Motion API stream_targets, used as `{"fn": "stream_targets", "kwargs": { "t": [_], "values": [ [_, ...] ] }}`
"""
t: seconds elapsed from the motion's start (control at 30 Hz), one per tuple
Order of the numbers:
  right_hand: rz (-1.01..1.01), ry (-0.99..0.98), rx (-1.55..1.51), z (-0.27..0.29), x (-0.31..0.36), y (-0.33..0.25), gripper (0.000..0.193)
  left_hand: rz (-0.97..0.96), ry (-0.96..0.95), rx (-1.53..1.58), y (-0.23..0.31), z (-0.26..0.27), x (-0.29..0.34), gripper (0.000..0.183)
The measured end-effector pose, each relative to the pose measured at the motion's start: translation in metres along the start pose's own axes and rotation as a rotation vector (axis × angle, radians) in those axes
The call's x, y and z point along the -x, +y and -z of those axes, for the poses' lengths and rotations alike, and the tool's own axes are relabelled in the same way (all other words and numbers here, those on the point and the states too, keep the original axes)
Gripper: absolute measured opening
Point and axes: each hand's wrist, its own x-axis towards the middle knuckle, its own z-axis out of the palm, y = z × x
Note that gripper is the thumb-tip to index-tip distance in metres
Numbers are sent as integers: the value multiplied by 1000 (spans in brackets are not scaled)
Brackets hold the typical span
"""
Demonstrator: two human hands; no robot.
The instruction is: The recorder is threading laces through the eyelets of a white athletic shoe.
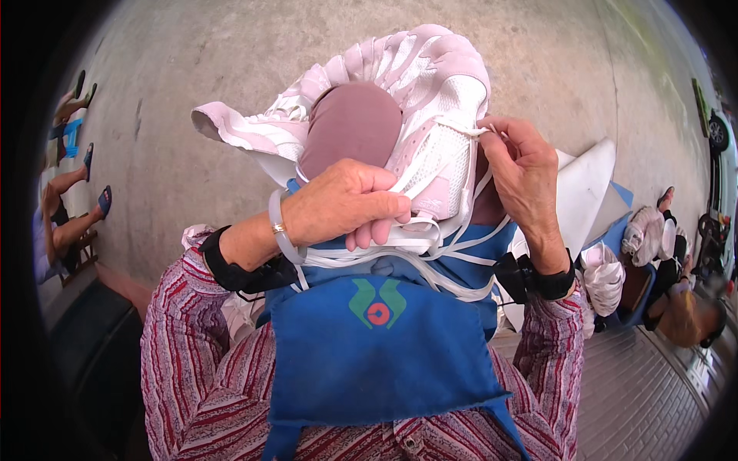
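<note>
A pink and white mesh shoe upper (438, 173) lies across my lap, at the near end of a curved row of several similar uppers (384, 58). My left hand (338, 201) pinches a white shoelace (415, 173) between thumb and forefinger, left of the upper. On the other side, my right hand (526, 165) has its thumb and forefinger closed on a lace at the upper's right eyelet edge. More loose white laces (419, 265) lie across my blue apron (384, 353). A rounded mauve cloth surface (354, 127) bulges beside the upper.
A pale sheet (588, 188) and a blue container (634, 288) stand to my right, with bundled shoe uppers (603, 280) there. People sit at the far left and right; sandals (105, 200) show on one. Concrete floor (207, 54) stretches ahead.
</note>
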Motion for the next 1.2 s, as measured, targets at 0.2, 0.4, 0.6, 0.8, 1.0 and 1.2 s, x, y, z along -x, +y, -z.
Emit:
{"fn": "stream_targets", "kwargs": {
  "t": [0.2, 0.4, 0.6, 0.8, 1.0, 1.2],
  "values": [
    [-35, -45, -22, -1, -1, -1, 13, 16, -32, -16, 1, 2, 0, 27],
    [250, 152, 192, -5, 4, 6, 12, 6, -69, 9, 5, 3, 2, 25],
    [26, 17, -32, -7, 2, -1, 11, 24, -43, 14, 0, 3, 2, 26],
    [102, 2, 53, -4, 3, 5, 13, 11, -45, -3, 0, 3, 3, 26],
    [-15, 46, 16, -3, 1, -6, 13, 9, -44, 13, -3, 2, 0, 27],
    [-198, -127, 102, 5, -2, -11, 21, 12, -48, -26, -3, 3, 1, 26]
  ]
}}
